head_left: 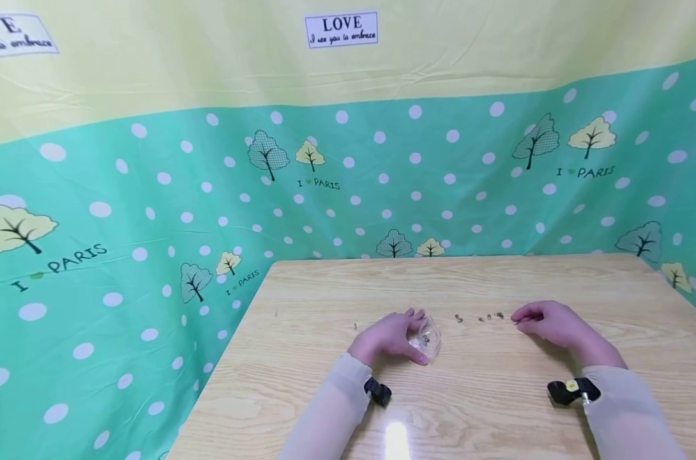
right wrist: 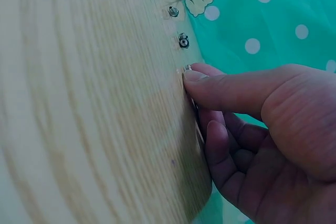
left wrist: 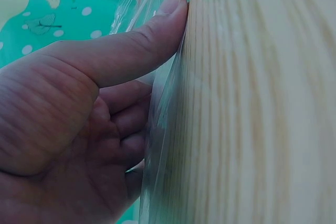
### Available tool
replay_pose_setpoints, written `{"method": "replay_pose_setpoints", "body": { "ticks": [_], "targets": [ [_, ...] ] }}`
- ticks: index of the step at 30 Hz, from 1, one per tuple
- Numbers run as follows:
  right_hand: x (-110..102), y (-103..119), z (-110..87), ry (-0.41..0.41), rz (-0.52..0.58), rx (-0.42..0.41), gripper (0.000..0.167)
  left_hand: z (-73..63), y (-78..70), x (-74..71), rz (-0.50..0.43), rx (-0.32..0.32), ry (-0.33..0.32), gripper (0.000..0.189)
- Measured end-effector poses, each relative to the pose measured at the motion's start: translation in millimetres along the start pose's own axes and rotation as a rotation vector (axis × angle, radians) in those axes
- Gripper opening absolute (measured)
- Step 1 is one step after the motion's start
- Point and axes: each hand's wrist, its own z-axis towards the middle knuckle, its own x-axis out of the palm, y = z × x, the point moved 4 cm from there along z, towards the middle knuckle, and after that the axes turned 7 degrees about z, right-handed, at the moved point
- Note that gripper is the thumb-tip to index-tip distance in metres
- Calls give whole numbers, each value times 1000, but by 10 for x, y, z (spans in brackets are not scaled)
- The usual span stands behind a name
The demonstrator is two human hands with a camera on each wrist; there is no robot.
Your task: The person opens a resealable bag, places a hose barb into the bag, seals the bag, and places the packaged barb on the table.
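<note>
A polka-dot curtain (head_left: 170,153) printed with trees hangs behind a wood-grain table (head_left: 474,402). On the tabletop, the left hand (head_left: 389,335) grips a clear plastic bag (head_left: 434,345), thumb and fingers set moderately apart around its side. Farther right, a loose row of small metal fittings (right wrist: 183,40) leads to the right hand (head_left: 557,324), whose thumb and fingertip, nearly together, pinch a tiny metal piece (right wrist: 188,67). Inside the bag lie some small dark pieces (head_left: 425,340), too small to identify.
</note>
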Motion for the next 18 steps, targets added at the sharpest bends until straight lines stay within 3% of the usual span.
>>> {"method": "replay_pose_setpoints", "body": {
  "ticks": [18],
  "targets": [
    [-15,-29,8,7,0,23,19,8,0,1,-19,-4,4,95]
  ]
}}
